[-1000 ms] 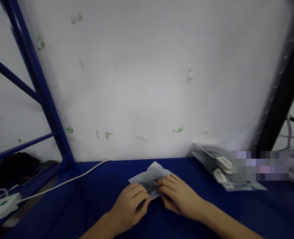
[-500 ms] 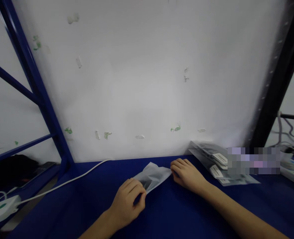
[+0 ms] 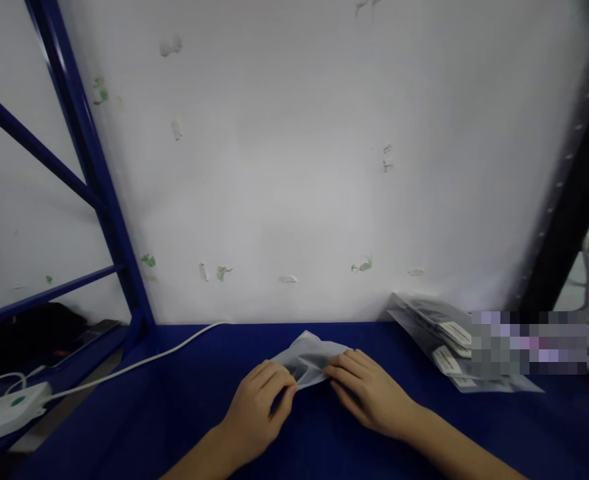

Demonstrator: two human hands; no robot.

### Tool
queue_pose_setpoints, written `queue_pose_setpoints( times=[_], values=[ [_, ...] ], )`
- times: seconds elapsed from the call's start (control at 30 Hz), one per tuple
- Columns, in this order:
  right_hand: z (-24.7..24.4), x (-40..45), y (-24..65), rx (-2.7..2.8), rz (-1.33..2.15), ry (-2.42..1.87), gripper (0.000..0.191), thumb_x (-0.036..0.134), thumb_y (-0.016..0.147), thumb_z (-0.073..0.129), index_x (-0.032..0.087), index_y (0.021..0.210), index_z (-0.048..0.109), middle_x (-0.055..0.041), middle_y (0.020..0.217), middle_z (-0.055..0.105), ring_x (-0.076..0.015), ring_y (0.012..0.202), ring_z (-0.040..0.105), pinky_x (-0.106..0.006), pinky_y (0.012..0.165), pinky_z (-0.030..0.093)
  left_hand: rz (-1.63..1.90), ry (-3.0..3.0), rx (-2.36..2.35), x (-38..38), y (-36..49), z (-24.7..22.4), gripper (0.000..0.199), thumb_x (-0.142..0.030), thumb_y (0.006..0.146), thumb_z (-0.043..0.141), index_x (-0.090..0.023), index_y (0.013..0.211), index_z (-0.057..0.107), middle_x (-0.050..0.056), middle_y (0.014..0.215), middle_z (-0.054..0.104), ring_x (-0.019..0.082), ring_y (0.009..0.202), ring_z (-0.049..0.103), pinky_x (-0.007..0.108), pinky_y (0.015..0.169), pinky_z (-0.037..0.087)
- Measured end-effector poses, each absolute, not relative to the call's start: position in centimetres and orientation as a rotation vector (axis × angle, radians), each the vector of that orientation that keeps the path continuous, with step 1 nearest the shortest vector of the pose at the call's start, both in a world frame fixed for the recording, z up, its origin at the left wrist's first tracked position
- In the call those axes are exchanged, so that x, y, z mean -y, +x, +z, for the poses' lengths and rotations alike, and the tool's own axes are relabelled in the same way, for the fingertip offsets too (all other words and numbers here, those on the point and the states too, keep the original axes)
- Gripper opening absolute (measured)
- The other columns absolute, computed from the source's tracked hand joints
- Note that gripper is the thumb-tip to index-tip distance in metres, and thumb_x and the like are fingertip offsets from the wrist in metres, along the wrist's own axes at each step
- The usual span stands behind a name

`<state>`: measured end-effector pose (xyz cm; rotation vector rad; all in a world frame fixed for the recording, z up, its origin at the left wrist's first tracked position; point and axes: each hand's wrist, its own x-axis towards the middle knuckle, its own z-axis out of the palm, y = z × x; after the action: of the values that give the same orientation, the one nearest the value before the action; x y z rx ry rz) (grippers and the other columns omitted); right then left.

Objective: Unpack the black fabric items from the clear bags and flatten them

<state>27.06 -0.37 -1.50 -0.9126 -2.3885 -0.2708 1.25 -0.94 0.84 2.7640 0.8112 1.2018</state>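
No text was legible anywhere in the view. The white labels on the stacked bags carried print that was too small and blurred to read.
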Motion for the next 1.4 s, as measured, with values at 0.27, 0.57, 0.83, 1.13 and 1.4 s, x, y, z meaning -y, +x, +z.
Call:
queue_pose_setpoints(
  times=[0.27,0.57,0.83,1.13,1.4],
  values=[
    [-1.5,0.1,27.5,2.336,-0.222,-0.934,0.021,0.017,0.098,0.043,0.019,0.101,0.063,-0.0088,0.097,0.066,-0.022,0.086,0.058,-0.039,0.077,0.047,1.214,2.724,-0.83,1.0,1.3,0.7,0.017,-0.011,0.099,0.045,-0.021,0.095,0.058,0.003,0.089,0.067,0.018,0.084,0.062,0.034,0.086,0.048],
    [-1.6,-0.4,28.0,2.376,-0.102,-1.073,0.038,0.025,0.099,0.046,0.024,0.134,0.058,-0.0117,0.131,0.065,-0.03,0.116,0.059,-0.051,0.097,0.046,1.188,2.691,-0.83,0.7,1.1,0.5,0.018,-0.013,0.101,0.044,-0.021,0.095,0.058,0.003,0.088,0.065,0.018,0.083,0.06,0.033,0.083,0.047],
    [-1.1,1.1,27.5,2.619,0.212,-0.923,0.054,0.035,0.103,0.04,0.029,0.156,0.029,-0.0156,0.163,0.026,-0.0347,0.14,0.043,-0.056,0.11,0.038,0.914,2.766,-0.627,1.4,1.2,1.1,0.017,-0.013,0.099,0.045,-0.02,0.095,0.061,0.004,0.091,0.067,0.018,0.085,0.061,0.03,0.081,0.049],
    [-0.5,1.4,26.1,2.588,0.26,-0.815,0.065,0.022,0.094,0.051,0.029,0.155,0.03,-0.0127,0.15,0.048,-0.0291,0.129,0.051,-0.047,0.108,0.041,0.821,2.666,-1.07,1.3,0.8,1.1,0.032,-0.02,0.096,0.046,-0.022,0.127,0.058,0.01,0.134,0.059,0.025,0.125,0.054,0.043,0.108,0.043],
    [-1.0,1.2,25.6,2.522,0.369,-0.941,0.067,0.04,0.08,0.068,0.021,0.141,0.049,-0.0133,0.128,0.062,-0.0302,0.113,0.057,-0.045,0.101,0.044,0.394,2.544,-1.159,0.4,0.3,-0.2,0.063,-0.034,0.097,0.051,-0.023,0.156,0.03,0.008,0.16,0.035,0.026,0.145,0.034,0.045,0.121,0.028]
  ],
)
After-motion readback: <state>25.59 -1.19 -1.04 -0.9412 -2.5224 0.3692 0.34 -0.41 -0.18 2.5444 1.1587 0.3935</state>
